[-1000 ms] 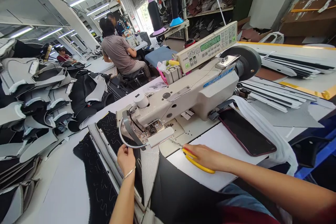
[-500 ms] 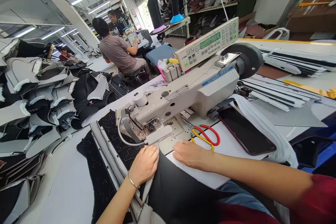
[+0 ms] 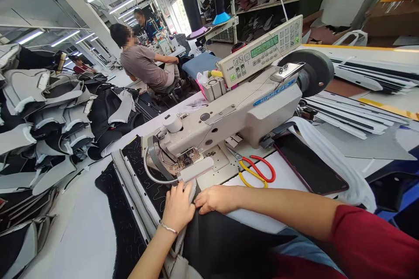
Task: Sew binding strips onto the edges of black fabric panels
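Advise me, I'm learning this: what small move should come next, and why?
Probably ease the black panel slightly toward the sewing machine: the right hand is at the panel's edge, the left hand on the gray fabric beside it, and the scissors lie unheld.

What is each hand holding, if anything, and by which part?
Left hand touches grey fabric at its upper end; right hand touches black panel at its upper edge; whether either is gripped cannot be told.

The right hand (image 3: 218, 199) partly hides the black panel (image 3: 225, 239), which the bottom edge crops.
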`<state>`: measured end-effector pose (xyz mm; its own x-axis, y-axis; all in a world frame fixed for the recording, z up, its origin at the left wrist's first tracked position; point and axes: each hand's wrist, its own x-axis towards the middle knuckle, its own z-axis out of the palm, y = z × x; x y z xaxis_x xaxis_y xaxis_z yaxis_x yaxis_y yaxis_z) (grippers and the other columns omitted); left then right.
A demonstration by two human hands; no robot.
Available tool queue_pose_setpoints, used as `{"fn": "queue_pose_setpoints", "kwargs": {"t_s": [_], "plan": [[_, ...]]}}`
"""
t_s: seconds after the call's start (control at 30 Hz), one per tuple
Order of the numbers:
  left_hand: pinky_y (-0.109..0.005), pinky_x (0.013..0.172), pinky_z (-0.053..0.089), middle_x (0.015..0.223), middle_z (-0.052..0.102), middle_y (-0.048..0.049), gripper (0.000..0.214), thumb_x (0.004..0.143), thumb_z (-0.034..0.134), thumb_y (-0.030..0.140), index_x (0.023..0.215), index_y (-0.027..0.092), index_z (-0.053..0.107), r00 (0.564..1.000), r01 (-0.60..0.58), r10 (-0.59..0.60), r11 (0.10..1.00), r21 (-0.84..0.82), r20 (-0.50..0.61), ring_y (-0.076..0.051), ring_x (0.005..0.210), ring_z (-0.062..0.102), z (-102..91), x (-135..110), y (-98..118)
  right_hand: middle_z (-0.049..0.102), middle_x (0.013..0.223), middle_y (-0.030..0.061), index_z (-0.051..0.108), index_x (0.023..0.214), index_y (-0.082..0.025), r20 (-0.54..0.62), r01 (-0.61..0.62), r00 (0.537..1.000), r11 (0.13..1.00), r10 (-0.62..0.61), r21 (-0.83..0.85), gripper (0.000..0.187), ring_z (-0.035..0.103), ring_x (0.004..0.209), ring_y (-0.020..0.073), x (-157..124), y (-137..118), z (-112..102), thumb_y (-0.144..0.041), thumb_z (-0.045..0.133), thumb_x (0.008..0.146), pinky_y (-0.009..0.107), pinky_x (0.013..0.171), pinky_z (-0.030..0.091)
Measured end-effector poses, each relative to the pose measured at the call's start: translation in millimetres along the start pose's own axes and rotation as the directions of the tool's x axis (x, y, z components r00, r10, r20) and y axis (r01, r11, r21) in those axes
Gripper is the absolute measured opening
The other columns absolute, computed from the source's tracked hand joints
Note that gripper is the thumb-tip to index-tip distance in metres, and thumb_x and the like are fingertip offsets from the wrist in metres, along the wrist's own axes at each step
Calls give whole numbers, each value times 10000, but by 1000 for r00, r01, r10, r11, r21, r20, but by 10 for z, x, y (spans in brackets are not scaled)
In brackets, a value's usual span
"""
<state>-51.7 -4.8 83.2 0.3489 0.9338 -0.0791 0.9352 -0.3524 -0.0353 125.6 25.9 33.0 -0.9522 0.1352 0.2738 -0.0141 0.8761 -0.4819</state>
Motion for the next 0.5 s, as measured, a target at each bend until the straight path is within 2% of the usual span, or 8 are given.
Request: {"fn": "queue_pose_setpoints", "kwargs": {"t_s": [0.07,0.13,0.23,0.37,0.5], "plan": [[-393,877,409,1104,576,-78,518,616,403,110,1106,195,549,996,85,-81,980,-178,28,-232,1038,491,-5,77,-80,558,1128,78,613,921,-147,5,-20,1000,999,20,32,249,445,1125,159,31,41,30,-36,439,783,251,944,332],[-343,925,396,1073,608,-43,507,613,375,94,1063,194,587,987,162,-152,917,-364,56,-190,1038,515,-3,140,-163,551,1153,79,625,941,-135,7,-46,999,999,46,21,262,445,1134,170,59,85,77,-35,454,769,253,942,349],[-327,954,386,1067,624,-26,501,611,362,95,1035,186,612,976,216,-206,838,-502,76,-179,1050,528,25,181,-220,549,1162,66,629,966,-132,-1,-74,997,997,74,-24,251,448,1133,169,84,122,158,-65,474,781,247,940,359],[-337,981,363,1090,615,-22,495,617,360,66,1003,207,637,986,165,-132,877,-452,105,-181,1075,514,78,170,-141,555,1155,53,626,966,-132,-45,-65,997,994,61,-87,236,447,1129,169,81,105,212,-81,479,787,247,933,367],[-348,934,405,1091,608,-47,502,639,350,35,1025,199,626,978,190,-144,915,-355,150,-188,1037,534,84,145,-20,576,1109,39,621,879,-158,-90,-79,993,995,73,-63,188,474,1084,150,68,57,177,-99,463,795,243,889,393]]}}
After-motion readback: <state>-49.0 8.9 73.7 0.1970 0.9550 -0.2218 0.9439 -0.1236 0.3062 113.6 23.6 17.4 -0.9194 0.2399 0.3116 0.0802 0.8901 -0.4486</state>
